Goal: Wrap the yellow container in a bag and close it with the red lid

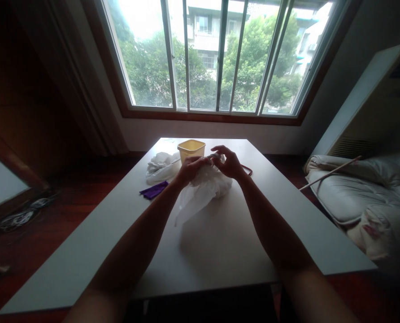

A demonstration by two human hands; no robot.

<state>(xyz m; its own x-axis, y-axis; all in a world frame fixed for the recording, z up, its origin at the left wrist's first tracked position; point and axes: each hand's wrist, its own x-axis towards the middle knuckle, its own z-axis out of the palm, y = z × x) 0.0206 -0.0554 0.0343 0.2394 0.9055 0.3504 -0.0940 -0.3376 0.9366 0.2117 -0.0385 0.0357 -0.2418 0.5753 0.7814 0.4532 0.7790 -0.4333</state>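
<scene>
A thin whitish plastic bag hangs crumpled between my hands, its lower part spread over the table. My left hand is closed on the bag's gathered top from the left. From the right, my right hand pinches the same bunched top, its index finger raised and bent. The fingertips of both hands are close together, and small details there are too dim to make out. Just behind my left hand stands a yellow square plastic tub, partly covered by that hand.
On the white table, another crumpled white plastic bag lies left of the tub. A folded purple cloth is nearer to me. A red-edged object shows partly behind my right wrist. A padded seat stands at right.
</scene>
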